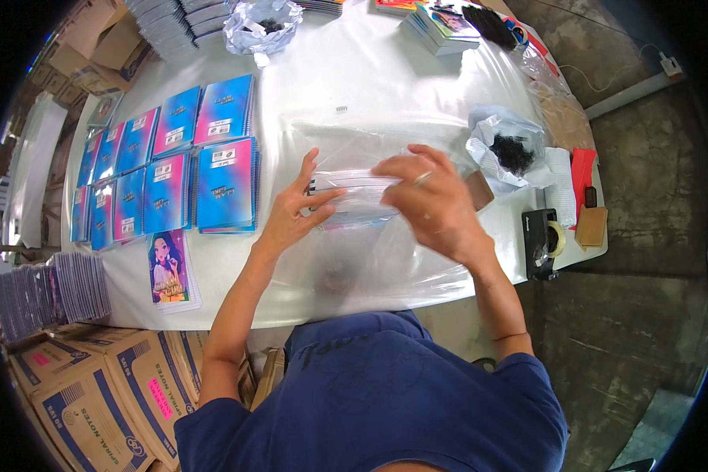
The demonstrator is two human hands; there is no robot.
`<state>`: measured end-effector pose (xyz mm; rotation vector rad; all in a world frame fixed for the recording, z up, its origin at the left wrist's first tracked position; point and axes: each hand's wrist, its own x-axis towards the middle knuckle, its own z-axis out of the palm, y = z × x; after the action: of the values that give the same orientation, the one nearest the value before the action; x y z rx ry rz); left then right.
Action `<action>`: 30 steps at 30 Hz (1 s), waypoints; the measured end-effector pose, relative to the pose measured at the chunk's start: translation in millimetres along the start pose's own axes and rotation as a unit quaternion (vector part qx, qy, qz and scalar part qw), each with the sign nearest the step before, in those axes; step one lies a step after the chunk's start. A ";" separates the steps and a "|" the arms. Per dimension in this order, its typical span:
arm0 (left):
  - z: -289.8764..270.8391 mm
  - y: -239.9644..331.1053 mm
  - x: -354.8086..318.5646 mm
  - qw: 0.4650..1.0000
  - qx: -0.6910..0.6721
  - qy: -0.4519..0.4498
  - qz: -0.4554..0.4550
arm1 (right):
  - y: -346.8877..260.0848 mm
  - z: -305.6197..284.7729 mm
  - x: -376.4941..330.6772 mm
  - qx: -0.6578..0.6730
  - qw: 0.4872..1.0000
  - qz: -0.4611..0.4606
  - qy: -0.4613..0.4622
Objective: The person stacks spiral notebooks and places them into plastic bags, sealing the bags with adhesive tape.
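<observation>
Left hand (295,208), fingers spread, and right hand (433,197), clenched from above, each grip the clear plastic bag (354,200) holding notebooks at worktop (370,71) centre. Blue-pink notebook stacks (173,165) at nine o'clock; black tape dispenser (544,244) at three o'clock; blue-printed cartons (102,393) at seven o'clock.

Right hand (433,206) hides the clear bag's (354,197) end.

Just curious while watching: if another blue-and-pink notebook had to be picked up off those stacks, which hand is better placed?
Probably the left hand: the notebook stacks lie just to its left, while the right hand is across the clear plastic bag.
</observation>
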<state>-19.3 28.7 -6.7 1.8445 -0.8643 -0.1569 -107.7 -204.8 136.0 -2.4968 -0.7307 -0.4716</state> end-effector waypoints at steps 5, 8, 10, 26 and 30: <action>5.7 2.9 -8.5 0.998 -0.009 0.064 0.009 | 62.6 -4.8 -45.2 0.297 0.921 0.128 0.217; 19.5 -1.9 -4.6 0.998 -0.007 0.069 0.010 | 115.1 62.9 -107.7 0.302 0.925 0.165 0.161; 19.0 -3.1 -4.9 0.998 -0.004 0.070 0.005 | 115.3 99.1 -114.3 0.326 0.921 0.180 0.110; 25.1 39.6 15.9 0.991 0.056 0.122 0.028 | 65.3 112.3 -75.0 0.284 0.930 0.169 0.164; 10.1 54.1 11.6 0.990 -0.012 0.137 0.003 | 68.9 114.5 -80.0 0.317 0.913 0.196 0.167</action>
<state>-42.0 3.3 38.0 1.7892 -0.6723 0.0881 -110.7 -225.6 -18.4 -1.8144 -0.1830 -0.4130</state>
